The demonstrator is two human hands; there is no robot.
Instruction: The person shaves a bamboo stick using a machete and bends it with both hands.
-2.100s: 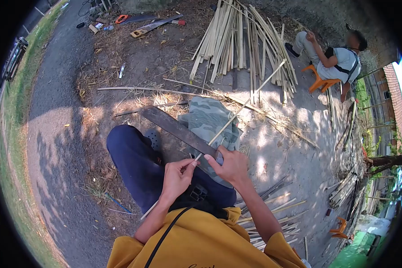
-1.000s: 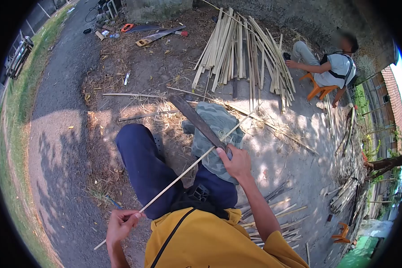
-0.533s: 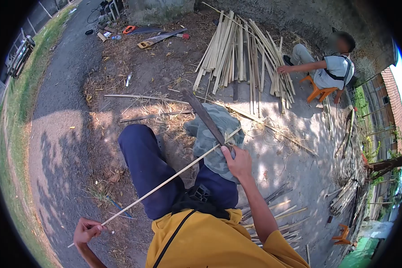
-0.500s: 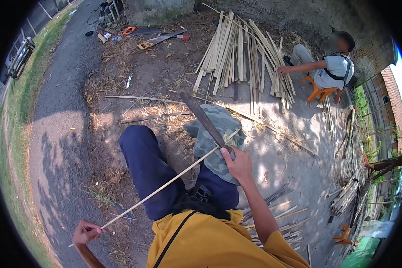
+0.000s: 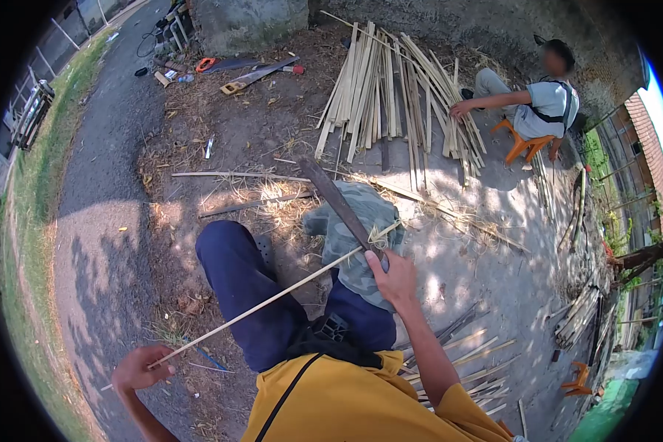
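A thin pale strip (image 5: 272, 298) runs slantwise across my lap, from the lower left up to the camouflage cloth (image 5: 355, 276) on my knee. My left hand (image 5: 144, 367) is around the strip near its lower end, far out to the left. My right hand (image 5: 393, 278) grips the handle end of a long dark blade (image 5: 331, 195), which points up and left and crosses over the strip near its upper end. The thumb presses close to where strip and blade meet. Curled shavings (image 5: 379, 234) gather at the strip's upper end, over the cloth.
A large pile of strips (image 5: 368, 88) lies ahead, with two saws (image 5: 261, 74) to its left. Another person (image 5: 549, 99) sits on an orange stool (image 5: 524, 144) at the right, one hand at the pile. More strips (image 5: 479, 361) lie low on the right.
My left hand has drawn away from my right hand along the strip to the lower left. The blade has turned steeper. The seated person's arm now reaches toward the pile.
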